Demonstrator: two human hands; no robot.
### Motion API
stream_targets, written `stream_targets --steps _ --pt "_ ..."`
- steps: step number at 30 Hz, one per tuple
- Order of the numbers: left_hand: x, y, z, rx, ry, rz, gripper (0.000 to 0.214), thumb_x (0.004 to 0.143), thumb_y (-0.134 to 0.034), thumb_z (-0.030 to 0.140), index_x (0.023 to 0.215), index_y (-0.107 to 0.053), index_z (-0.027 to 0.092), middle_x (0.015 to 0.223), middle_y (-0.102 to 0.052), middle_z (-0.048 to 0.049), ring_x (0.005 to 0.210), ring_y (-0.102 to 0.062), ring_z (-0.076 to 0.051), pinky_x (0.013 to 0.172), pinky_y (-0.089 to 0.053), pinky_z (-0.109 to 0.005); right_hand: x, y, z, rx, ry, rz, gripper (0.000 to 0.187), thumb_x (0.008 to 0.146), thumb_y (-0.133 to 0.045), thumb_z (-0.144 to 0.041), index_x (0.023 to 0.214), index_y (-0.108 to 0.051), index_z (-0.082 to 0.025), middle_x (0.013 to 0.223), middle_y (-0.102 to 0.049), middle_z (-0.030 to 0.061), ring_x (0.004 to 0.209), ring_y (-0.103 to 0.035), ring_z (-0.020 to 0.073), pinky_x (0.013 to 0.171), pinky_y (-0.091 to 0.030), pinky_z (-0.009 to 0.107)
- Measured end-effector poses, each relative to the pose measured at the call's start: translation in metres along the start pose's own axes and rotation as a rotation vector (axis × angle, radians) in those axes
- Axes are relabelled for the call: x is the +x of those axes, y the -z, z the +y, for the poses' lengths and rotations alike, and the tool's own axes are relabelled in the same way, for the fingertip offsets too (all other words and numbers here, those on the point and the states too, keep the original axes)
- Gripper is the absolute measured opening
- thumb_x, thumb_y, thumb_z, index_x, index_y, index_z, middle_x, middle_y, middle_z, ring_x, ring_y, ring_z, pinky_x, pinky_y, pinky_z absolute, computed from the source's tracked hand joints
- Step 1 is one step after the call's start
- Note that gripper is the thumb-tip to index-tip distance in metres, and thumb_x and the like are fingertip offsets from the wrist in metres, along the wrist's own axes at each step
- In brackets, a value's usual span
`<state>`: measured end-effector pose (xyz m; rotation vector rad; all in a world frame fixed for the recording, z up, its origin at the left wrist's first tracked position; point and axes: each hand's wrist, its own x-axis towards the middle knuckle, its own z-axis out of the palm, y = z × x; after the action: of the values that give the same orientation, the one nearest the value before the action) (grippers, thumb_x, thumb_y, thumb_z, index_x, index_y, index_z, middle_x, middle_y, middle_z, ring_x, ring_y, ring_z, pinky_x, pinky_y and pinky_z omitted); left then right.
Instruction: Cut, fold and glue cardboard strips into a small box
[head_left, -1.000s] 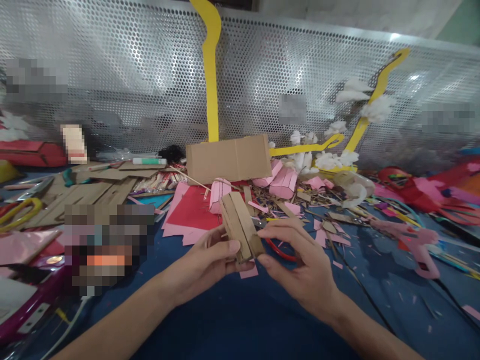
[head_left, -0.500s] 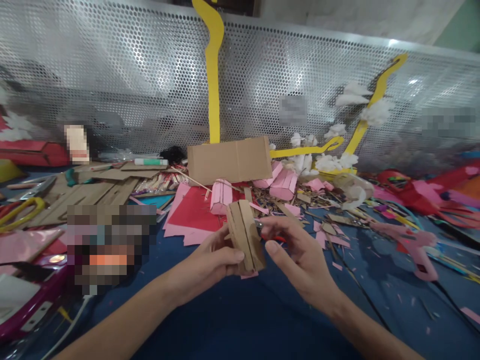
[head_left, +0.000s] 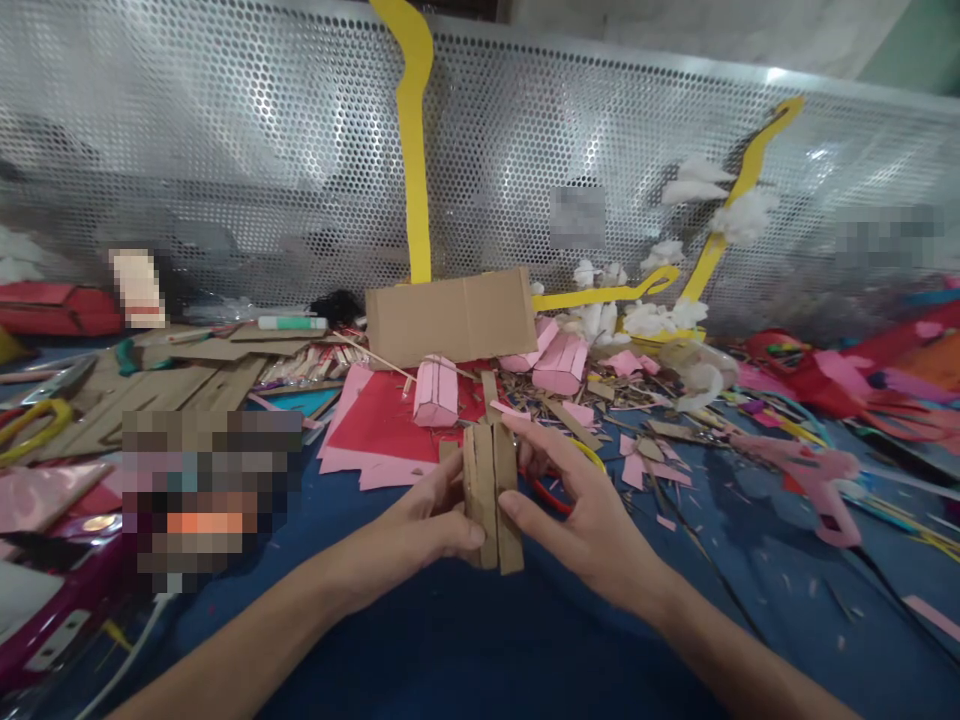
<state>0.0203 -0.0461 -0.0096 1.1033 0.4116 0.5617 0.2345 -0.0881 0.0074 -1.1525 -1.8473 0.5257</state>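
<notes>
A small folded cardboard piece (head_left: 491, 490) with scored strips stands nearly upright between my hands, above the blue table (head_left: 480, 640). My left hand (head_left: 420, 525) grips its left side, thumb pressed on the lower front. My right hand (head_left: 581, 510) grips the right side, thumb on the front edge and index finger along the top. Red-handled scissors (head_left: 551, 495) lie just behind my right hand.
A larger cardboard sheet (head_left: 450, 315) leans at the back, with pink paper boxes (head_left: 439, 390), red and pink paper (head_left: 375, 420), cotton tufts (head_left: 652, 320) and yellow strips (head_left: 412, 140) against a perforated metal screen (head_left: 225, 150). Cardboard strips (head_left: 150, 385) lie left; a pink glue gun (head_left: 825, 480) right.
The cardboard piece has turned from tilted to nearly upright and dropped a little. My right hand closed in from beside it and now pinches its right edge.
</notes>
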Motion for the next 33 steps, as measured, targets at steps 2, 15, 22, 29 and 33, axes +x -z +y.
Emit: stream_targets --steps 2,15,22,29,33 --pt "-0.0007 -0.0006 0.0009 0.015 0.006 0.002 0.074 0.079 -0.069 0.013 0.148 -0.048 0.034 0.140 -0.058 -0.0076 0.123 -0.058 -0.028 0.100 -0.048 -0.044 0.0002 -0.0002 0.0004 0.013 -0.001 0.000 0.056 0.095 -0.068 -0.031 0.148 -0.050 -0.033 0.135 -0.062 0.0057 0.116 -0.061 0.0244 0.099 -0.052 0.039" --pt "-0.0034 -0.0038 0.0036 0.100 0.053 0.114 0.068 0.089 -0.077 0.042 0.149 -0.047 0.034 0.138 -0.061 -0.0092 0.128 -0.057 -0.032 0.098 -0.049 -0.042 -0.0006 -0.0010 -0.0048 0.127 -0.051 -0.018 0.048 0.095 -0.067 -0.026 0.139 -0.049 -0.031 0.105 -0.060 0.0013 0.093 -0.059 0.0189 0.086 -0.052 0.033" --pt "-0.0031 -0.0004 0.0001 0.118 0.014 0.101 0.067 0.093 -0.073 0.037 0.152 -0.041 0.037 0.143 -0.060 -0.0091 0.129 -0.057 -0.031 0.098 -0.048 -0.044 -0.0013 0.0001 -0.0055 0.132 -0.052 -0.012 0.047 0.093 -0.067 -0.023 0.136 -0.048 -0.031 0.105 -0.058 0.0002 0.093 -0.057 0.0177 0.086 -0.051 0.031" --pt "-0.0026 -0.0002 0.0013 0.101 -0.007 0.090 0.072 0.093 -0.073 0.037 0.155 -0.036 0.037 0.147 -0.058 -0.0101 0.134 -0.054 -0.032 0.107 -0.044 -0.047 -0.0014 -0.0006 -0.0063 0.111 -0.048 0.010 0.048 0.091 -0.068 -0.021 0.134 -0.049 -0.030 0.102 -0.058 0.0001 0.092 -0.057 0.0179 0.083 -0.051 0.031" --pt "-0.0041 0.0000 0.0017 0.118 0.014 0.072 0.074 0.094 -0.072 0.037 0.158 -0.034 0.037 0.152 -0.054 -0.0106 0.138 -0.052 -0.033 0.110 -0.042 -0.050 -0.0006 -0.0006 -0.0071 0.100 -0.043 0.009 0.048 0.092 -0.067 -0.021 0.136 -0.049 -0.031 0.103 -0.058 0.0002 0.092 -0.058 0.0177 0.085 -0.052 0.032"
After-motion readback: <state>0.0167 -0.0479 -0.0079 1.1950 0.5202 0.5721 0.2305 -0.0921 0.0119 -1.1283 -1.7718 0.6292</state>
